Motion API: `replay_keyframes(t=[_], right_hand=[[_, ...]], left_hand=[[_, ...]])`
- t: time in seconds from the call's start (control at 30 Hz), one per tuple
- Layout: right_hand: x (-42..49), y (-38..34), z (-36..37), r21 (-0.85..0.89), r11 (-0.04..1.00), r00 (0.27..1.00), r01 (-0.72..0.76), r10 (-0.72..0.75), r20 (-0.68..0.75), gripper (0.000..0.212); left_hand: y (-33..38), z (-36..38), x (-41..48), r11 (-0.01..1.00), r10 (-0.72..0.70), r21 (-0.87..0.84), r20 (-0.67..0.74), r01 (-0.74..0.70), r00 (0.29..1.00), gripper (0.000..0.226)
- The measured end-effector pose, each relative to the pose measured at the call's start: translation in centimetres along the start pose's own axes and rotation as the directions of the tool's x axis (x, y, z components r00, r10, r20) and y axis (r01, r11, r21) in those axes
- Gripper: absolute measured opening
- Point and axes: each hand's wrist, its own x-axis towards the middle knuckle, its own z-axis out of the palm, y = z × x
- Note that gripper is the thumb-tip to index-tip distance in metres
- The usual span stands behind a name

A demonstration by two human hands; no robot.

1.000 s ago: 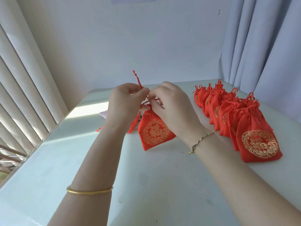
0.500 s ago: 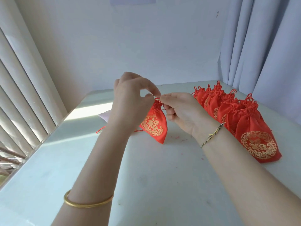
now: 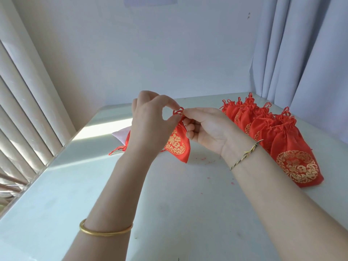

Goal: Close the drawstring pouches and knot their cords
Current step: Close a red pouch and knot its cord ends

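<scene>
Wall [image 3: 150,53]: plain and pale, meets the back edge of the table; a sheet of paper [image 3: 150,0] is cut off by the top of frame.
Curtain [image 3: 301,53]: pale blue-grey folds, right side, hanging down behind the table's far right corner.
Blinds [image 3: 24,110]: cream vertical slats, left side.
Table [image 3: 188,204]: pale glossy top with a bright sun strip across the far left.
Finished row [image 3: 293,147]: red satin pouches overlapping in a line on the right of the table, necks gathered, cords in small loops on top.
Left hand [image 3: 148,125]: thumb and forefinger pinching the cord [image 3: 178,112] at the pouch neck.
Right hand [image 3: 209,127]: palm up, thumb and forefinger pinching the same cord from the other side, other fingers curled.
Held pouch [image 3: 178,144]: table centre, hanging tilted between the hands, neck gathered; cannot tell whether its lower corner touches the table.
Spare pouch [image 3: 128,140]: red, behind the left wrist, lying on a pale cloth [image 3: 120,135].
Wrists: gold bangle [image 3: 105,230] on the left, thin braided bracelet [image 3: 244,153] on the right.
Debris: red specks [image 3: 209,162] on the table near the right wrist.
Markings: gold round floral emblem on each pouch; centre too small to read.
</scene>
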Motion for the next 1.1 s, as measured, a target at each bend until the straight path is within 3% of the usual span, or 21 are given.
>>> replay_keyframes(t=[0.17, 0.27, 0.4, 0.47, 0.6, 0.7, 0.8, 0.9, 0.97, 1.03, 1.07, 1.1], right_hand=[[0.1, 0.1, -0.2, -0.072, 0.997, 0.998, 0.037, -0.033, 0.047, 0.016], [0.1, 0.0, -0.7, -0.214, 0.974, 0.997, 0.079, -0.073, 0.036, 0.008], [0.4, -0.4, -1.9, -0.446, 0.871, 0.961, 0.208, -0.267, -0.074, 0.013], [0.7, -0.3, -2.3, -0.417, 0.880, 0.948, 0.226, -0.296, -0.112, 0.018], [1.5, 0.4, -3.3, -0.284, 0.944, 0.952, 0.169, -0.231, -0.201, 0.020], [1.6, 0.8, -3.7, -0.383, 0.909, 0.929, 0.163, -0.273, -0.251, 0.019], [0.9, 0.6, -3.3, -0.428, 0.894, 0.958, 0.132, -0.227, -0.178, 0.003], [-0.1, -0.4, -3.2, -0.423, 0.905, 0.998, 0.043, -0.055, -0.016, 0.049], [-0.6, -0.3, -3.0, -0.622, 0.782, 0.999, 0.043, -0.043, 0.015, 0.059], [-0.9, 0.5, -3.2, -0.724, 0.682, 0.980, 0.106, -0.195, -0.040, 0.034], [-1.5, 0.6, -3.5, -0.715, 0.684, 0.957, 0.145, -0.282, -0.075, 0.017], [-2.0, 0.6, -4.2, -0.680, 0.710, 0.934, 0.184, -0.341, -0.103, 0.012]], left_hand=[[-0.3, 0.1, 0.0, 1.000, 0.004, 0.006, 0.011, -0.004, 1.000, 0.008], [-0.7, -0.1, 0.2, 1.000, -0.026, -0.009, 0.018, 0.026, 0.999, 0.006], [-1.5, -0.8, 0.3, 0.952, -0.170, -0.243, 0.079, 0.184, 0.982, 0.010], [-1.7, -1.1, 0.3, 0.930, -0.213, -0.283, 0.111, 0.236, 0.971, 0.014], [-1.2, -0.8, 0.2, 0.948, -0.175, -0.245, 0.126, 0.202, 0.976, 0.017], [-1.0, -0.2, 0.1, 0.943, -0.192, -0.244, 0.151, 0.225, 0.970, 0.018], [-0.7, 0.0, 0.0, 0.828, -0.310, -0.414, 0.222, 0.377, 0.924, 0.015], [-0.1, -0.2, 0.1, 0.677, -0.358, -0.579, 0.281, 0.455, 0.890, 0.019], [0.7, -0.2, 0.0, 0.631, -0.359, -0.619, 0.301, 0.467, 0.884, 0.021], [1.4, -0.1, -0.2, 0.611, -0.363, -0.637, 0.302, 0.470, 0.882, 0.020], [1.9, 0.0, -0.4, 0.604, -0.357, -0.645, 0.305, 0.467, 0.883, 0.018], [2.4, 0.1, -0.6, 0.596, -0.339, -0.656, 0.317, 0.463, 0.886, 0.016]])
